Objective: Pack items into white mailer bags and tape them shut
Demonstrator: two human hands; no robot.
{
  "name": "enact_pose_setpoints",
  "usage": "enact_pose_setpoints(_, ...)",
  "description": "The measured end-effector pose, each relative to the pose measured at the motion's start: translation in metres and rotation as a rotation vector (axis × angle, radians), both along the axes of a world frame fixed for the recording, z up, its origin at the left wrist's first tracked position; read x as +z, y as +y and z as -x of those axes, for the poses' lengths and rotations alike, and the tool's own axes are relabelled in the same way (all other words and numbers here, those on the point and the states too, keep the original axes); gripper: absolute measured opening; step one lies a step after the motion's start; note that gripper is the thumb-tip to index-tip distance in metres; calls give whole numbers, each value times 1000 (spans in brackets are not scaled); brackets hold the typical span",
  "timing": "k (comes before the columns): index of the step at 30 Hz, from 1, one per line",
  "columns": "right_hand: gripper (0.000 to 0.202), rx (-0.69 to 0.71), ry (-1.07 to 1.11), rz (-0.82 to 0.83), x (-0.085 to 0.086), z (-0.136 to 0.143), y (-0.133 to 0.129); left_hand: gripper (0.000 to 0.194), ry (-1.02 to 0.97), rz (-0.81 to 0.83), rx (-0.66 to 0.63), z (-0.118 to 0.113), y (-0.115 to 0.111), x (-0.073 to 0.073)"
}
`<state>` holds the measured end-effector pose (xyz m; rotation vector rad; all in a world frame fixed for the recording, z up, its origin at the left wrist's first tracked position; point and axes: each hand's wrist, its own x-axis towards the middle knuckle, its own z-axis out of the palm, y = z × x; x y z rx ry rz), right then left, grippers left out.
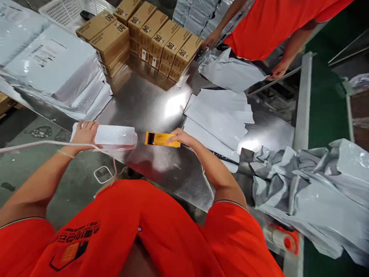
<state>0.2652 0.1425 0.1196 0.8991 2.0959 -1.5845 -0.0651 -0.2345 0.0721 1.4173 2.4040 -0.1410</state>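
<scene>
My left hand [84, 135] grips the left end of a white plastic-wrapped package [115, 136], fingers over its top, at the near edge of the metal table. The package is long and narrow, its clear wrap shining at the right end. In my right hand [182, 138] is a yellow handheld device [161, 139] with a dark window at its left end. It points towards the package, with a gap of bare metal between them. A white cord [43, 142] passes across my left wrist.
Flat white mailing bags [216, 119] lie right of centre on the metal table [138, 88]. Brown boxes [161, 38] stand in rows behind. Stacked white bags [54, 61] fill the left. A co-worker [268, 27] handles a grey bag [230, 71]. Filled bags [319, 192] lie by the green conveyor [325, 107].
</scene>
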Motion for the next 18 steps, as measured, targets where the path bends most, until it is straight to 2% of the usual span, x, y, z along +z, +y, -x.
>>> enact_pose_setpoints(2, 26, -52, -53, -43, -15, -33, 13, 118, 28, 18, 2, -1, 1, 0)
enact_pose_setpoints(4, 29, -71, -78, -79, -35, -38, 6, 118, 52, 38, 10, -3, 3, 1)
enact_pose_setpoints(6, 31, -57, -82, -88, -57, -17, -12, 119, 53, 43, 26, -6, 5, 2)
enact_pose_setpoints(9, 31, -38, -105, -65, -80, 34, -35, 120, 31, 30, 58, -8, 6, 4)
enact_pose_setpoints(12, 35, -65, -140, -34, -88, 75, -39, 117, 50, 42, 58, -9, 7, 5)
enact_pose_setpoints(14, 35, -94, -156, -10, -87, 92, -38, 115, 71, 58, 39, -8, 8, 4)
enact_pose_setpoints(16, 28, -120, -179, 23, -85, 99, -41, 116, 78, 57, 33, -8, 7, 4)
enact_pose_setpoints(18, 23, -179, -190, 48, -83, 92, -50, 114, 62, 27, 46, -8, 5, 5)
